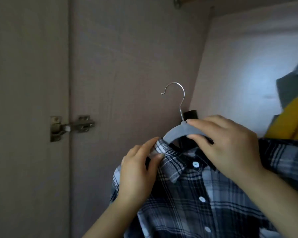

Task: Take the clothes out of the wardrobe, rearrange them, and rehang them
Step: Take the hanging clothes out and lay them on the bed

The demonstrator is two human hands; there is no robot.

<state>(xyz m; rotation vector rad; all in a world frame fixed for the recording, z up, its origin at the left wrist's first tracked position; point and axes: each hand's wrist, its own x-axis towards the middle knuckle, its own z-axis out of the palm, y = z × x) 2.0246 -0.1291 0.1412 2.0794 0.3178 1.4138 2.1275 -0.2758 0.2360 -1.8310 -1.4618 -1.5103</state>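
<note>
Pinching the grey hanger point(177, 130) at its top, the right grip point(227, 143) hides the hanger's right arm; the left grip point(138, 172) pinches the collar of the plaid shirt point(196, 203) on the other arm. Shirt bottom is cut off.

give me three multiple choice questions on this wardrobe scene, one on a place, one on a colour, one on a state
1. The door hinge is: A left of the hanger, B right of it, C below it.
2. The bright garment at the right is: A red, B yellow, C pink.
3. The hanger's hook is: A on a rail, B hung on nothing, C snapped off.
Answers: A, the hinge sits far left; B, its cloth is yellow; B, the right hand holds the hanger, hook in open air.
</note>
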